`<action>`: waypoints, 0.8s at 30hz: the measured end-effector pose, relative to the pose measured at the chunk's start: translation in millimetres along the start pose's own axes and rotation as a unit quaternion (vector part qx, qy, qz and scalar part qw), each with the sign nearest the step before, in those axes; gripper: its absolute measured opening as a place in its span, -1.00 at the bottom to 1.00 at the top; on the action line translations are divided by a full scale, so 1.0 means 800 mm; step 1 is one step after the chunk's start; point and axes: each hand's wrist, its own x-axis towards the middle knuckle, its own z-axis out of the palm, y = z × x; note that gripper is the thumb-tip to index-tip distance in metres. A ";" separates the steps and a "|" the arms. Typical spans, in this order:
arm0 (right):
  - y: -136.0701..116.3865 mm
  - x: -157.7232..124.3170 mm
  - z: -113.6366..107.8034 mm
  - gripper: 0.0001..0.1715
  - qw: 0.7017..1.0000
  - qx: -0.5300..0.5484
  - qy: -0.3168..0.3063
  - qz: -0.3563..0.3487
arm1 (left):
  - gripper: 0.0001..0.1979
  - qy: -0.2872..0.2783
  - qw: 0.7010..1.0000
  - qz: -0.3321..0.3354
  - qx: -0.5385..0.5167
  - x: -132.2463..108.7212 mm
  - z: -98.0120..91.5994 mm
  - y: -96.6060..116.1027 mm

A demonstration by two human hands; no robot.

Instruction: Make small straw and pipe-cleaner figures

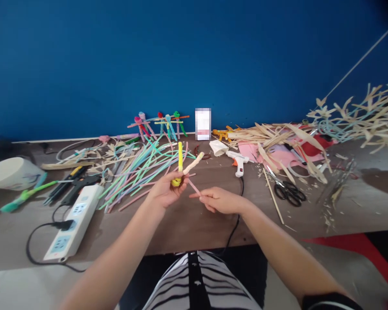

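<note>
In my left hand (168, 188) is a small pipe-cleaner figure (180, 157), with a yellow upright stem, a yellow coil at its base and a cream wrapped arm slanting up to the right. The fingers close around the coil. A pale pink pipe cleaner (194, 187) runs from the figure down to my right hand (218, 199), whose thumb and fingers pinch its lower end. Behind my left hand lies a pile of pastel pipe cleaners (139, 172). A white glue gun (239, 162) rests beyond my right hand.
A power strip (76, 221) with a plugged-in cord lies at the left, near a dark glue gun (80, 187) and a white bowl (13, 172). Scissors (289, 191) are at the right. Finished pipe-cleaner figures (170, 125) and dried husk strips (268, 135) line the wall.
</note>
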 end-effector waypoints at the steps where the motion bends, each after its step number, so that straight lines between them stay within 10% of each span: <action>1: -0.004 -0.001 -0.001 -0.61 1.000 0.017 0.002 0.002 | -0.88 0.000 1.000 0.014 0.015 -0.004 0.001 -0.002; 7: -0.014 0.011 0.012 -0.67 0.973 0.227 -0.011 0.039 | -0.82 -0.008 0.998 0.057 0.008 -0.022 0.004 -0.009; 14: 0.015 -0.021 -0.003 -0.70 0.968 0.235 -0.022 0.090 | -0.79 0.034 0.985 0.139 -0.101 -0.021 -0.027 0.038; 20: 0.056 -0.086 -0.061 -0.68 0.961 0.226 0.109 0.120 | -0.81 0.067 0.971 0.161 -0.164 -0.015 -0.055 0.057; 24: 0.072 -0.108 -0.088 -0.68 0.924 0.220 0.300 0.093 | -0.86 0.072 0.965 0.165 -0.191 -0.010 -0.057 0.054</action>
